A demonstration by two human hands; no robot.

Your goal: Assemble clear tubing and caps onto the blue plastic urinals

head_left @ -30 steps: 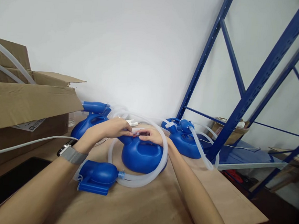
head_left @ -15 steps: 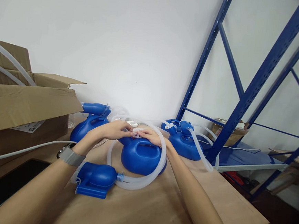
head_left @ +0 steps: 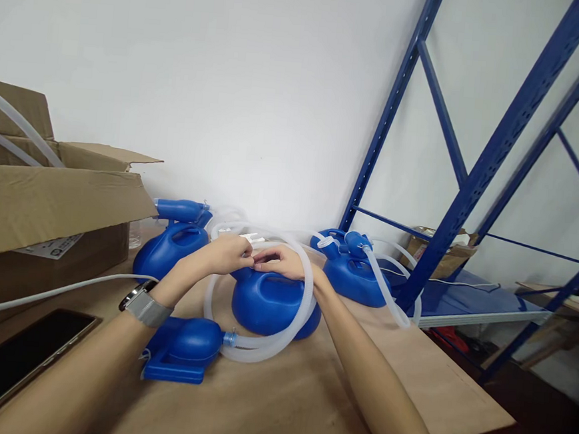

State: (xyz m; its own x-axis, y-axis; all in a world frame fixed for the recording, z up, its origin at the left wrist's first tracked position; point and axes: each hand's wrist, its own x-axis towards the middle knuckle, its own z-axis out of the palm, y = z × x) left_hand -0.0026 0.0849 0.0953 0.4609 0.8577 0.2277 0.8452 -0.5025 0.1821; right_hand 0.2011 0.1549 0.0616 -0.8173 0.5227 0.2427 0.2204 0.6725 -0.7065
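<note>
In the middle of the table stands a blue plastic jug (head_left: 267, 309) with a moulded handle. At its neck my left hand (head_left: 230, 254) is closed, thumb and fingers pinched together; whatever is between them is hidden. My right hand (head_left: 286, 263) rests over the top of the jug, its fingers closed beside my left fingertips, their grip also hidden. A clear corrugated hose (head_left: 279, 350) loops around the jug. It runs to a blue handled bottle (head_left: 184, 342) lying in front, partly behind my left wrist.
Other blue jugs stand at the back left (head_left: 169, 248) and back right (head_left: 355, 276), with bottles and hoses. An open cardboard box (head_left: 60, 205) is on the left, a dark phone (head_left: 22, 363) below it. A blue metal rack (head_left: 450, 216) rises beyond the table's right side.
A small translucent piece that showed between my fingertips is now hidden. My fingers have closed in at the jug's neck. The view has shifted slightly.
</note>
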